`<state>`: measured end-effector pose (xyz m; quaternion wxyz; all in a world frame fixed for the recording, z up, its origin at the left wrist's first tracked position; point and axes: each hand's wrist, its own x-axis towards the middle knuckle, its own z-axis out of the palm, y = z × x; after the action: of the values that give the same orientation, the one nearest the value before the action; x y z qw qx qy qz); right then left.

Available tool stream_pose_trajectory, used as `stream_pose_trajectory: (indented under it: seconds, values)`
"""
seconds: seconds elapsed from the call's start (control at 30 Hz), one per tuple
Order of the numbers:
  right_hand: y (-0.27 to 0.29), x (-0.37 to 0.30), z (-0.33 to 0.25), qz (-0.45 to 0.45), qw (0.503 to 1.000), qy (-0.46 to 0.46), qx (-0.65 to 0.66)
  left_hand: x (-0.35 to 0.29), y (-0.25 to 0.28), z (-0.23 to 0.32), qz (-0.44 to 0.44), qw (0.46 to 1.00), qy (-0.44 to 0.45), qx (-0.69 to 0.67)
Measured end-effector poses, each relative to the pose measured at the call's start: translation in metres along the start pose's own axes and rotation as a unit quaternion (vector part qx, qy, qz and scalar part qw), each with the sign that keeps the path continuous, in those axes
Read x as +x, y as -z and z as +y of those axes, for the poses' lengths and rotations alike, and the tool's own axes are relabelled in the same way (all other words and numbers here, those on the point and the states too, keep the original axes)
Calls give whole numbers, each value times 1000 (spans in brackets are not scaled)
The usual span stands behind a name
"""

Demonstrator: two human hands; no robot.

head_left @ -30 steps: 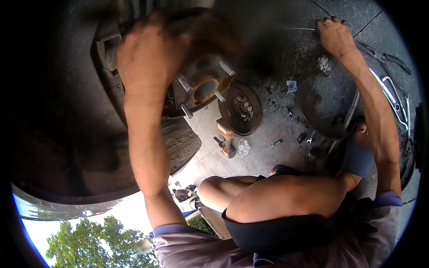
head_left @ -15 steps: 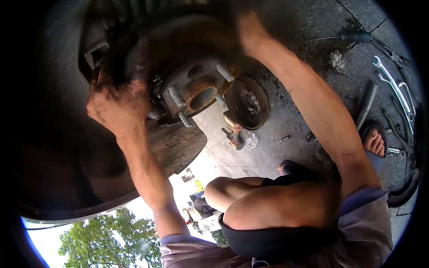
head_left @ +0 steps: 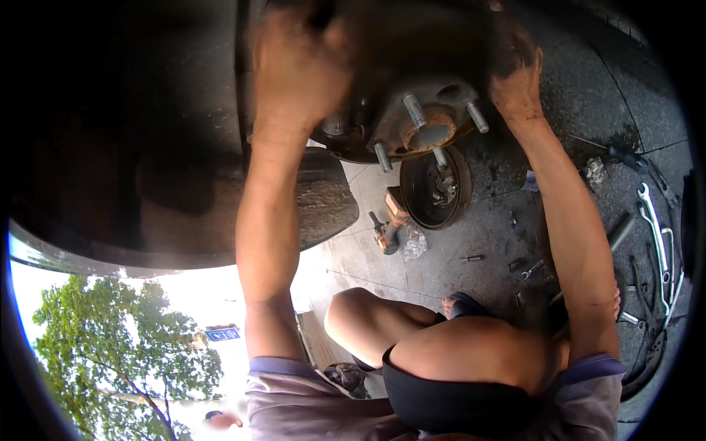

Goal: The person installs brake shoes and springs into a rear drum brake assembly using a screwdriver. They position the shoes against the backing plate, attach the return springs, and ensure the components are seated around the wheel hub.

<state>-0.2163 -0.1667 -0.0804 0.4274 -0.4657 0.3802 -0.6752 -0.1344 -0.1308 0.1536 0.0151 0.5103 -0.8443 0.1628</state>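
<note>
Gripping: my left hand [head_left: 298, 70] and right hand [head_left: 518, 77] clasp the brake rotor's [head_left: 382, 44] edges.
Done: wheel off, hub studs [head_left: 415, 110] bare.
Left: rotor not seated, I judge.

Outdoors in daylight: grey concrete ground [head_left: 507, 242] strewn with wrenches [head_left: 654, 235], green tree [head_left: 110, 353] under bright sky.

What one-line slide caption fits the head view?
Both hands, left hand and right hand, grasp a rusty wheel hub with bare studs; a brake drum and wrenches lie on the concrete floor.
</note>
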Motion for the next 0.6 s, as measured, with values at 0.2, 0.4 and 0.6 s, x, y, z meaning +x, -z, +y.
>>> stream_pose_trajectory:
  seconds: [0.2, 0.4, 0.6]
  values:
    - [-22, -6, 16, 110, 969, 158, -158, 13, 47, -13, 272, 900, -34, -338]
    - [-28, -11, 22, 122, 990, 63, -22, 15, -18, 2, 161, 983, -33, -79]
    - [-21, -9, 28, 105, 970, 140, -168, 17, 5, 3, 222, 939, 71, -254]
